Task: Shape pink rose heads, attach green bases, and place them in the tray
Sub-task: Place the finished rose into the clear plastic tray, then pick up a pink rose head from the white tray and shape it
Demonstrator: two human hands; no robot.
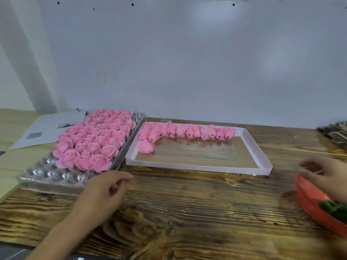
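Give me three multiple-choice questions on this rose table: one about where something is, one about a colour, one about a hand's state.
1. Where do the finished roses lie in the white tray?
A. far edge
B. near edge
C. centre

2. What colour is the basket with the green bases?
A. blue
B. red
C. white

3. What is the left hand holding?
A. a rose
B. a green base
C. nothing

Answers: 1 A, they line the far wall. 2 B, its rim is red. 3 C, loosely curled fingers are empty beside the clear blister tray.
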